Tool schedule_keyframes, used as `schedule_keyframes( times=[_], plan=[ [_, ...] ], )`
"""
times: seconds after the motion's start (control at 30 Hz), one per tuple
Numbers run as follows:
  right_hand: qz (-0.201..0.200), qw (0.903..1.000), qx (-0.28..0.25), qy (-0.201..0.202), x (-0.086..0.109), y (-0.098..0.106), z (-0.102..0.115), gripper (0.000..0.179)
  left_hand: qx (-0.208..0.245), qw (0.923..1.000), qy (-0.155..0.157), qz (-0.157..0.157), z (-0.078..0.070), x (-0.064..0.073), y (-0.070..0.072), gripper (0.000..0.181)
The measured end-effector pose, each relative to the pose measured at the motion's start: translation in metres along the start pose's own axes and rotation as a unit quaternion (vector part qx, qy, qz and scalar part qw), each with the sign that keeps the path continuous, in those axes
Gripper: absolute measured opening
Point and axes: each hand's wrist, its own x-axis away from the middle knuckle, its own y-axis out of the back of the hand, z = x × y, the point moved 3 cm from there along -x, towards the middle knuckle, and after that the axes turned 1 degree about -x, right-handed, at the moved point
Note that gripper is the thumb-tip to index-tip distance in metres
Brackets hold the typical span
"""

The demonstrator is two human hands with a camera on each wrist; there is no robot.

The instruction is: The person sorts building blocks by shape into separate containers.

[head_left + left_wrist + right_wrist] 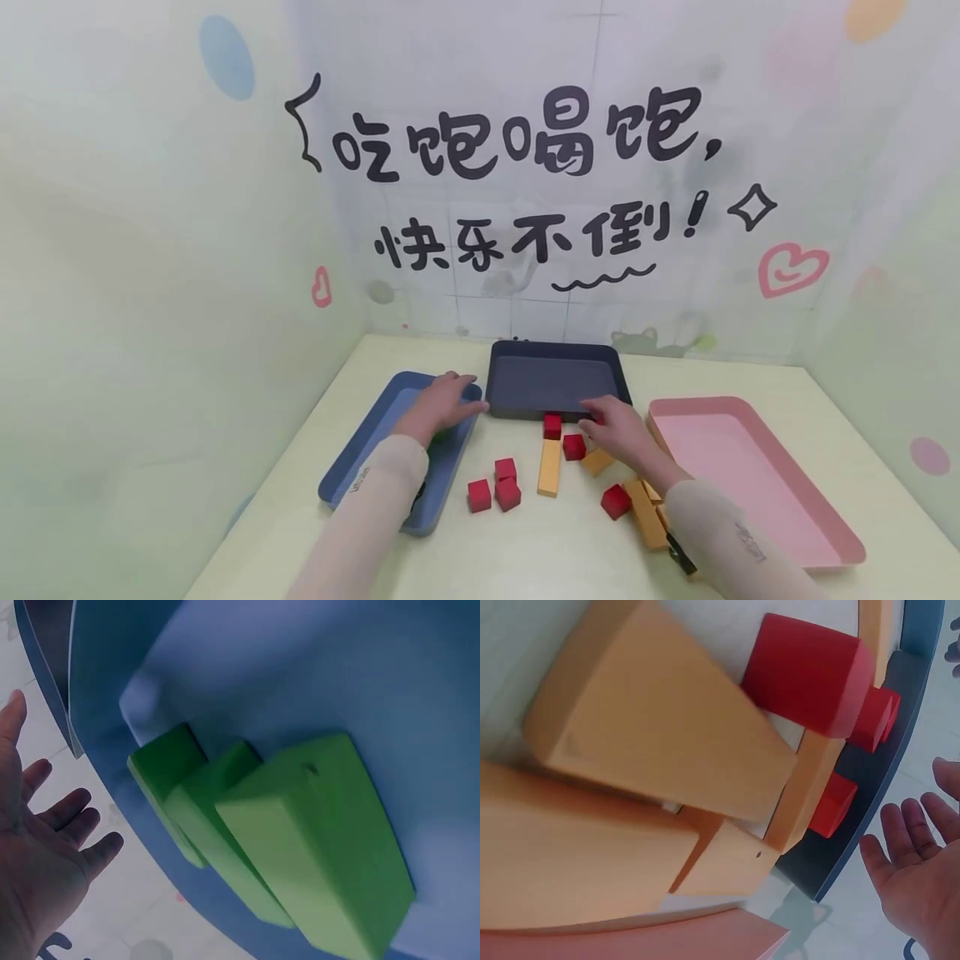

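My left hand (444, 404) reaches over the far right part of the blue tray (366, 458), fingers loosely extended, holding nothing. In the left wrist view, several green blocks (322, 840) lie side by side in that tray. My right hand (621, 433) hovers by the near right corner of the dark tray (555, 382), its relaxed fingers empty. Under and beside it lie a red cube (574, 447) and a short yellow block (597, 462). Another red cube (552, 427) sits against the dark tray's front wall, with a long yellow block (550, 471) just in front of it.
A pink tray (750, 475) stands at the right. Several red cubes (480, 496) cluster between the blue tray and the long yellow block. More yellow blocks (647, 517) lie in a pile beside another red cube (617, 502), near my right sleeve. Walls enclose the table's back and sides.
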Motion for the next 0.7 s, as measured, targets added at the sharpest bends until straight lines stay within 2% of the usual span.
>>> schedule_keyframes(
  times=[0.17, 0.43, 0.7],
  plan=[
    [0.013, 0.9997, -0.015, -0.017, 0.001, -0.001, -0.003, 0.038, 0.001, 0.9999, 0.003, -0.013, -0.003, -0.008, -0.005, 0.061],
    [0.044, 0.9977, -0.044, -0.028, 0.003, -0.007, -0.005, 0.038, 0.004, 0.9999, -0.001, -0.017, -0.002, -0.018, -0.015, 0.054],
    [0.072, 0.9971, -0.016, -0.02, 0.001, -0.013, -0.008, 0.04, -0.011, 0.9995, -0.011, -0.029, -0.003, -0.023, -0.021, 0.048]
  ],
)
